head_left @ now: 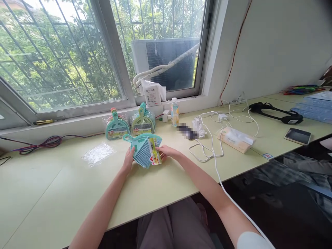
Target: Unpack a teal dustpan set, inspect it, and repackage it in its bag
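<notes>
A turquoise dustpan (134, 141), with a blue-bristled brush (142, 154) nested in it, is tilted just over the table in front of me. My left hand (128, 159) grips its left edge, thumb on the front. At the other side my right hand (168, 151) pinches a yellow-green printed label card (155, 152) that lies across the pan's open edge. The right fingers are partly hidden behind the card. Left of the pan, a crumpled clear plastic wrapper (99, 153) lies flat on the table.
Bagged dustpan sets (117, 126) and another stack (143, 121) stand by the windowsill. A bottle (174, 112), white cables (213, 145), a tissue pack (236, 139), a black head strap (275, 112) and a phone (297, 136) occupy the right side. Bundled wires (52, 142) lie left.
</notes>
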### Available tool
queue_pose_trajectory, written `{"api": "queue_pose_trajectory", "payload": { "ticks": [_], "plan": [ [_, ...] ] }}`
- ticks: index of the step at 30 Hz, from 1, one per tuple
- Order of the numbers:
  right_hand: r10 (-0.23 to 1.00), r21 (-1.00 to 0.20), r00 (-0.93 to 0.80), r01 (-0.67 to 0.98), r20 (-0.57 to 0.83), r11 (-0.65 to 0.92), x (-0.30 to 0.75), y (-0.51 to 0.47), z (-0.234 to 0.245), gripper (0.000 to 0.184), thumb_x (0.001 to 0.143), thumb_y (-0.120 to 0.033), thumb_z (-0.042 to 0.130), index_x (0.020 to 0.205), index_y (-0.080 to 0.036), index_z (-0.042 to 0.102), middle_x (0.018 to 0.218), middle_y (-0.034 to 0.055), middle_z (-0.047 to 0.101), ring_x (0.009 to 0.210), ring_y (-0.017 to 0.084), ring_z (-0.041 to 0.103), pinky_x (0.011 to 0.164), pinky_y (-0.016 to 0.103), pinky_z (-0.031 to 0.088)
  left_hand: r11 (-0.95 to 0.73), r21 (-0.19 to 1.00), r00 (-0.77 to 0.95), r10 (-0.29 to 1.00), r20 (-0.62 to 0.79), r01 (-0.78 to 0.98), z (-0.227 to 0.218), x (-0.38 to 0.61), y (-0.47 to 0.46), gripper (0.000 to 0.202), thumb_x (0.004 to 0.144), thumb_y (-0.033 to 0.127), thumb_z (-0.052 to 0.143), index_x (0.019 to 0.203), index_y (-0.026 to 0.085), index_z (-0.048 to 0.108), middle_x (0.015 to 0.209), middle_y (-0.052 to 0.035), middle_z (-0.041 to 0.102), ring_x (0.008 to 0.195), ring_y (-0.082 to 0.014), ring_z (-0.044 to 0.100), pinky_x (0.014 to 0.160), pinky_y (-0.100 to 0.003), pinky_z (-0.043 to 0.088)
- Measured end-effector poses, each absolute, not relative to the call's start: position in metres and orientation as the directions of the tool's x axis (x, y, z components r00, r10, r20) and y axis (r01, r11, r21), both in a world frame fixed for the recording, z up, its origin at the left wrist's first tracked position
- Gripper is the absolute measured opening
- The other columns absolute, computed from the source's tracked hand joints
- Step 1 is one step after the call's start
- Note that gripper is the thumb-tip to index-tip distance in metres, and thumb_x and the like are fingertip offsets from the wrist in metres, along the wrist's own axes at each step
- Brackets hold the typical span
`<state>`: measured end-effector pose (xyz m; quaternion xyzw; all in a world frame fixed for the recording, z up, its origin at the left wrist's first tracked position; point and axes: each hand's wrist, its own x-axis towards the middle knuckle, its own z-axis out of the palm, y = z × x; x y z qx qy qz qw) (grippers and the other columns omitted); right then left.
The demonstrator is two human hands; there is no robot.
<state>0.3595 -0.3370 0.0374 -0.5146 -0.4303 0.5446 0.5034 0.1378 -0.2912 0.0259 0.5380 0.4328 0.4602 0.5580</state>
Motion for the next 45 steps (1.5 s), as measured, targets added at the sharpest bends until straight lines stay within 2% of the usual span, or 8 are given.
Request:
{"api": "queue_pose_trajectory", "payload": {
  "ticks": [6, 9, 13, 18, 22, 26, 34, 45],
  "plan": [
    [0.676, -0.966, 0.736, -0.187, -0.017, 0.18, 0.415, -0.329, 0.049, 0.062, 0.095, -0.058, 0.017, 0.106, -0.016, 0.06, 0.096, 0.0116, 0.071, 0.064, 0.014, 0.069, 0.043, 0.018, 0.04, -0.014, 0.994, 0.028, 0.999, 0.017, -0.11, 0.027, 0.118, -0.277, 0.048, 0.077, 0.057, 0.059, 0.108, 0.02, 0.058, 0.091, -0.0024, 0.061, 0.071, -0.0133, 0.057, 0.058, -0.023, 0.044],
    [0.797, -0.978, 0.6, -0.198, -0.07, 0.063, 0.411, -0.331, 0.043, 0.073, 0.094, -0.059, 0.006, 0.103, -0.015, 0.064, 0.092, 0.0122, 0.071, 0.058, 0.014, 0.067, 0.042, 0.02, 0.037, -0.032, 0.993, -0.016, 0.999, 0.03, -0.117, 0.027, 0.12, -0.277, 0.048, 0.077, 0.059, 0.057, 0.103, 0.018, 0.059, 0.087, -0.0024, 0.06, 0.07, -0.0138, 0.056, 0.058, -0.024, 0.043],
    [0.907, -0.953, 0.355, 0.273, 0.227, 0.132, 0.374, -0.324, 0.03, 0.049, 0.096, -0.049, 0.031, 0.088, -0.019, 0.068, 0.081, 0.0058, 0.071, 0.063, 0.015, 0.064, 0.061, 0.025, 0.046, -0.143, 0.969, -0.124, 0.985, 0.119, -0.202, 0.025, 0.11, -0.27, 0.048, 0.079, 0.061, 0.054, 0.099, 0.017, 0.06, 0.088, -0.0046, 0.063, 0.079, -0.0168, 0.06, 0.071, -0.028, 0.047],
    [0.853, -0.438, -0.025, 0.85, 0.521, 0.292, 0.343, -0.278, 0.028, 0.027, 0.09, -0.017, 0.051, 0.115, -0.02, 0.061, 0.122, 0.0089, 0.06, 0.116, 0.023, 0.049, 0.091, 0.033, 0.041, -0.086, 0.967, -0.084, 0.994, 0.067, -0.241, 0.024, 0.069, -0.252, 0.045, 0.075, 0.056, 0.061, 0.094, 0.015, 0.062, 0.088, -0.007, 0.066, 0.083, -0.02, 0.062, 0.08, -0.034, 0.049],
    [0.899, -0.091, -0.132, 0.978, 0.418, 0.186, 0.326, -0.231, 0.031, 0.034, 0.084, -0.013, 0.059, 0.118, -0.014, 0.056, 0.117, 0.0153, 0.056, 0.108, 0.027, 0.047, 0.086, 0.037, 0.038, -0.143, 0.99, -0.09, 0.986, 0.141, -0.018, 0.02, 0.057, -0.245, 0.037, 0.074, 0.052, 0.062, 0.082, 0.016, 0.063, 0.079, -0.005, 0.065, 0.084, -0.0222, 0.061, 0.08, -0.035, 0.047],
    [0.904, 0.068, -0.201, 0.98, 0.378, 0.19, 0.307, -0.193, 0.03, 0.028, 0.088, -0.007, 0.043, 0.111, -0.014, 0.056, 0.109, 0.0166, 0.057, 0.103, 0.028, 0.047, 0.082, 0.037, 0.036, -0.202, 0.973, -0.093, 0.973, 0.213, 0.113, 0.017, 0.065, -0.244, 0.027, 0.078, 0.047, 0.057, 0.077, 0.02, 0.061, 0.075, -0.0029, 0.061, 0.086, -0.0229, 0.057, 0.08, -0.033, 0.044],
    [0.923, -0.074, 0.032, 0.997, 0.385, -0.004, 0.303, -0.118, 0.021, 0.044, 0.09, -0.004, 0.027, 0.124, -0.02, 0.051, 0.115, 0.0192, 0.054, 0.09, 0.024, 0.056, 0.07, 0.034, 0.039, -0.118, 0.974, -0.049, 0.99, 0.13, 0.191, 0.015, 0.065, -0.236, 0.03, 0.082, 0.049, 0.053, 0.081, 0.02, 0.061, 0.081, -0.0029, 0.061, 0.081, -0.0214, 0.056, 0.08, -0.033, 0.042],
    [0.857, -0.16, 0.053, 0.986, 0.512, 0.035, 0.313, -0.11, 0.011, 0.042, 0.089, -0.005, 0.029, 0.125, -0.01, 0.051, 0.107, 0.0213, 0.058, 0.102, 0.03, 0.049, 0.092, 0.048, 0.032, -0.116, 0.97, -0.07, 0.989, 0.133, 0.215, 0.012, 0.07, -0.237, 0.03, 0.085, 0.048, 0.05, 0.084, 0.021, 0.063, 0.089, -0.0053, 0.063, 0.091, -0.0237, 0.056, 0.086, -0.034, 0.041]
  ]
}}
